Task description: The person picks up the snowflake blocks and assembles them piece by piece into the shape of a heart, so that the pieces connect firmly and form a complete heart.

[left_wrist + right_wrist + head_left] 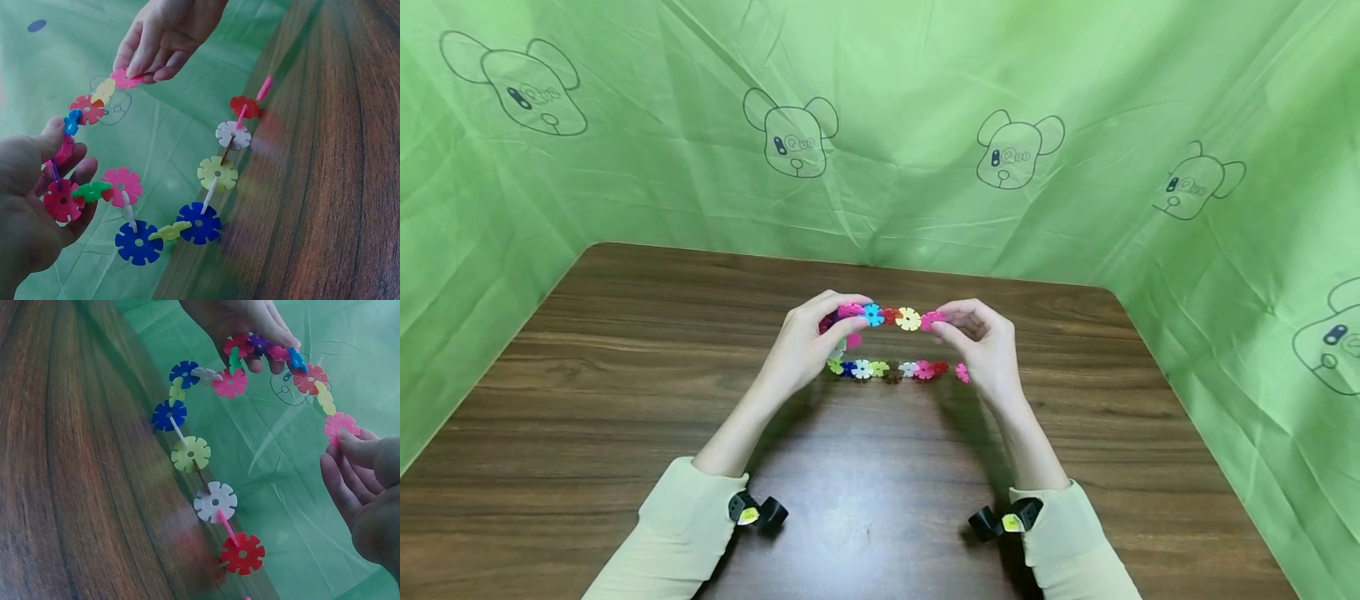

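Observation:
A chain of notched plastic flower discs (908, 319) in many colours is raised between the two hands above the table. The left hand (808, 337) holds it near the blue and pink discs, thumb on one side and fingers behind. In the right hand (988, 346), thumb and fingers pinch the pink disc (341, 428) at the chain's upper end. From the left hand the chain bends down and back to the right, past dark blue discs (139, 242) to a red disc (242, 554). Beyond that red disc is another pink disc (962, 372), with a small gap between them.
Both hands are over a brown wood-grain table (625, 400). Green cloth (895, 217) printed with bear-head outlines hangs behind and beside it. Each sleeve cuff bears a small black camera (771, 517).

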`<state>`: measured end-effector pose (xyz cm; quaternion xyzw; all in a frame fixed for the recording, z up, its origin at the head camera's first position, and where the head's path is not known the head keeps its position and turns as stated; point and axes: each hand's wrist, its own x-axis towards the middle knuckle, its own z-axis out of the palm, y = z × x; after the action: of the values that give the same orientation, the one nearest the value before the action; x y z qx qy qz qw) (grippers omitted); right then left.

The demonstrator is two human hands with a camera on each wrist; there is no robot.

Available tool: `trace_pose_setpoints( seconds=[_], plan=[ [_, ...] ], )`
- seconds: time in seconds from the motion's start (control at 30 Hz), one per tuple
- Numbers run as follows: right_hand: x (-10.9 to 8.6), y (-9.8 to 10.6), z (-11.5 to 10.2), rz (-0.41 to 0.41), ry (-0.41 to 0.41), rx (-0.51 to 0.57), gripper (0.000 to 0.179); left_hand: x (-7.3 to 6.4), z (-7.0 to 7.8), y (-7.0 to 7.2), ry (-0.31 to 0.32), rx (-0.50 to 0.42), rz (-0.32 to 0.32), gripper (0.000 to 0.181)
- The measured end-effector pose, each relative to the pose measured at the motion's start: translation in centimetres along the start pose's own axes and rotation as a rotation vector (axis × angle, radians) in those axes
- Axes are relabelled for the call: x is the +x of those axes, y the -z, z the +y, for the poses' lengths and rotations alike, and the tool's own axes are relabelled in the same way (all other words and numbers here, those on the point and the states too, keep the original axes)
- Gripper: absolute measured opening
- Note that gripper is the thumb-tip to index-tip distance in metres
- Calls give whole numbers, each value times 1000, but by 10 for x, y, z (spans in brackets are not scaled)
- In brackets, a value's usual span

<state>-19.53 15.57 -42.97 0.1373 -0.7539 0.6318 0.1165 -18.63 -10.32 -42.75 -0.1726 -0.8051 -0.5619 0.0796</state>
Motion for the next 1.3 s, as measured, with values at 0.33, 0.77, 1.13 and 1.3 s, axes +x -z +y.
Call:
trace_pose_setpoints(
  seconds=[0.33, 0.77, 1.13, 1.3],
  plan=[
    [-1, 2, 0, 11, 11, 29, 20, 0, -2, -1, 5, 7, -1, 24],
    [-1, -2, 1, -32, 37, 1, 17, -1, -2, -1, 2, 7, -7, 25],
    [-2, -4, 0, -27, 30, 22, 16, -1, -1, -2, -18, 11, -15, 23],
    [-3, -5, 0, -14, 25, 41, 16, -1, 1, -2, -17, 6, -23, 23]
  ],
)
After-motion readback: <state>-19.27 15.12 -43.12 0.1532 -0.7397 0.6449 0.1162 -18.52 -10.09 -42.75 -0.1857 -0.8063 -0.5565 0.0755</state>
